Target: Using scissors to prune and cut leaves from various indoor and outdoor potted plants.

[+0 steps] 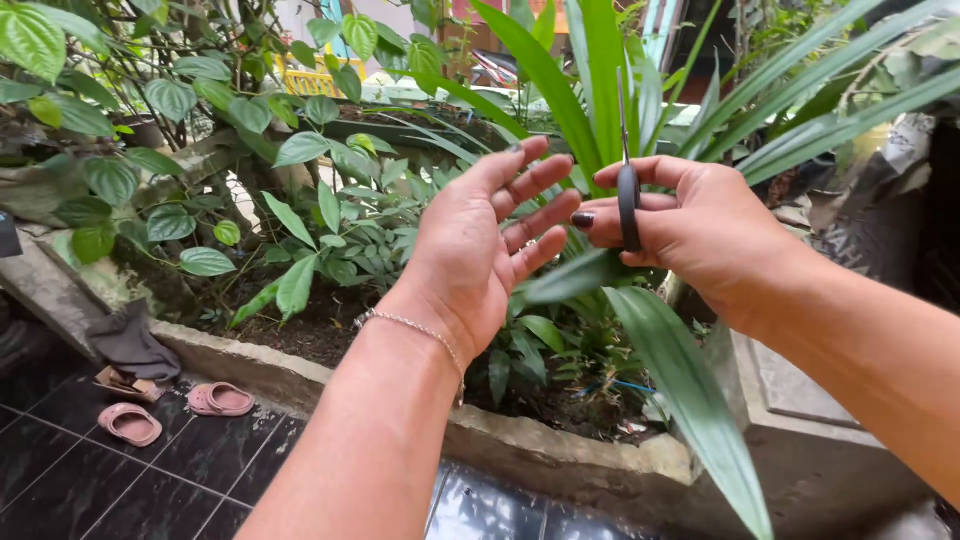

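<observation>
Black-handled scissors (627, 195) are gripped blade-up in the right hand (690, 225), just right of the empty, spread left hand (480, 240), so those fingertips (560, 210) could easily get nicked if brought closer.

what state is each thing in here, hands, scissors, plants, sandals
left hand: open, palm up, empty
right hand: closed around the scissors
scissors: blades shut, pointing up
long green leaf: drooping over the planter wall
pink sandals: lying apart on the dark tiles
grey cloth: crumpled on the wall's edge
</observation>
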